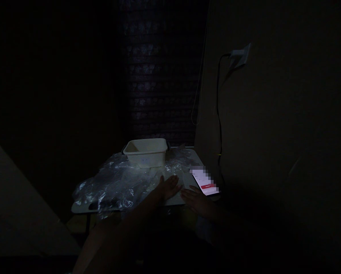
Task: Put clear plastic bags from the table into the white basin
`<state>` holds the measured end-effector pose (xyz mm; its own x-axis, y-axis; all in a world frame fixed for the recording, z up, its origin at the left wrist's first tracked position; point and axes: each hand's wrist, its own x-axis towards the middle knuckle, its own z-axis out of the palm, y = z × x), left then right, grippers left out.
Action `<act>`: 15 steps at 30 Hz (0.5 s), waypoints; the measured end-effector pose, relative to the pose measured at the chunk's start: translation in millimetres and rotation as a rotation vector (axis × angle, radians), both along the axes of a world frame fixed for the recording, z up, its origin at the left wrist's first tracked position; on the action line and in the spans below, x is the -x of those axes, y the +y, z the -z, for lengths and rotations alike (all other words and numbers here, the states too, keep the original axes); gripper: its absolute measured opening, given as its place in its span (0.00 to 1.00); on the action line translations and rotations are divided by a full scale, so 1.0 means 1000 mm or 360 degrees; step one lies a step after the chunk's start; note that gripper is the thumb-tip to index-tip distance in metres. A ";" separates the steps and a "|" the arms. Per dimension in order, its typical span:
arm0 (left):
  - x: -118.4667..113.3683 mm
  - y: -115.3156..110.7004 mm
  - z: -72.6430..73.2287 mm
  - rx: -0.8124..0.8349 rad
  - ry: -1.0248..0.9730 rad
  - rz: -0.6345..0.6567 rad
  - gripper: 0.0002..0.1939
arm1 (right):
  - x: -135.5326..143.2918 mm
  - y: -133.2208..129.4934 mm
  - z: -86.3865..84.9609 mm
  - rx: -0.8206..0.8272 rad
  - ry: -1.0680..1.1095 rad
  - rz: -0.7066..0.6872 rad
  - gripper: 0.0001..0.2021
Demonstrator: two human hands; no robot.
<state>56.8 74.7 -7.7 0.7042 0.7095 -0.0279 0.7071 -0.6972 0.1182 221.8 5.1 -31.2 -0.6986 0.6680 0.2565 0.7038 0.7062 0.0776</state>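
Note:
In a dark room, my left hand [168,187] lies at the front of a small white table [80,206], its fingers spread and nothing in it. Close to its right, my right hand [193,198] rests at the table's front edge with fingers stretched out, also holding nothing. A phone [205,182] with a lit screen lies just beyond my right hand, at the table's right side. Crumpled clear plastic [116,182] covers much of the table to the left of my hands. Behind them stands a white rectangular tub [150,159] with dark side handles.
A black cable [218,102] hangs from a plug at a wall outlet [246,55] on the right and runs down beside the table. Dark pleated blinds [159,76] with a looped cord [200,91] hang behind. A pale slanted surface [16,201] is at the lower left.

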 end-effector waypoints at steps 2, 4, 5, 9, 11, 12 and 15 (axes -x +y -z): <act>0.000 0.000 0.000 -0.0009 0.0005 0.0019 0.25 | -0.003 -0.001 0.002 -0.0003 0.0015 -0.0040 0.17; -0.001 0.000 0.000 -0.0016 0.0002 -0.0002 0.26 | -0.004 -0.003 0.004 0.0008 0.0029 -0.0075 0.17; -0.001 0.000 0.001 -0.0018 -0.0002 -0.0023 0.26 | -0.005 -0.005 0.004 0.0012 0.0040 -0.0087 0.17; -0.002 0.000 0.001 -0.0015 -0.0016 -0.0031 0.27 | -0.003 -0.015 0.002 0.0020 0.0100 -0.0125 0.16; -0.002 -0.001 0.000 -0.0005 -0.0024 -0.0023 0.28 | -0.001 -0.023 -0.002 0.0022 0.0142 -0.0126 0.16; -0.001 -0.001 -0.001 0.0001 -0.0029 -0.0024 0.28 | -0.001 -0.026 -0.004 0.0023 0.0164 -0.0125 0.15; -0.001 -0.003 -0.006 0.0056 -0.0035 -0.0029 0.28 | -0.003 -0.034 -0.011 0.0005 0.0247 -0.0089 0.14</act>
